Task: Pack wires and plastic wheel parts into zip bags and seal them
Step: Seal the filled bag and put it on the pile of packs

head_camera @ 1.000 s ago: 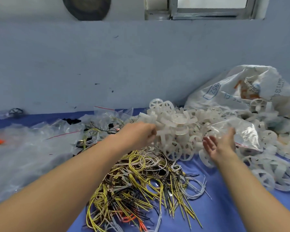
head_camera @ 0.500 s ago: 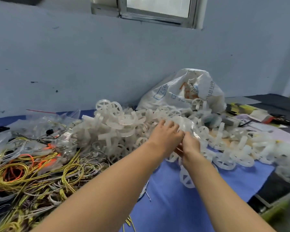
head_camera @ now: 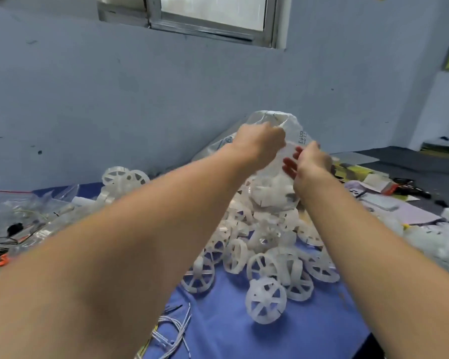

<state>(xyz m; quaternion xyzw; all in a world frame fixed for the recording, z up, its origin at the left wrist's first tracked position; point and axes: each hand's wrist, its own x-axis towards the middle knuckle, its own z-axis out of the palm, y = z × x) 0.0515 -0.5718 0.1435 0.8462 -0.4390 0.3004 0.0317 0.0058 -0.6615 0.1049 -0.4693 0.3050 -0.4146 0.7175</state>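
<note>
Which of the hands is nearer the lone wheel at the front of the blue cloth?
Right. The right hand is above and just right of the wheel; the left hand is higher and further left.

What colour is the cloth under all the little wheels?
Blue. The cloth shows best in the head view, bare in front of the white wheels.

we count two hands (head_camera: 283, 156), one zip bag (head_camera: 275, 187) between them, and dozens of plastic wheels (head_camera: 266, 303) heaped below.

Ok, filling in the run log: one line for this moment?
left hand: grips zip bag | right hand: holds bag | wheel parts: piled below
</note>
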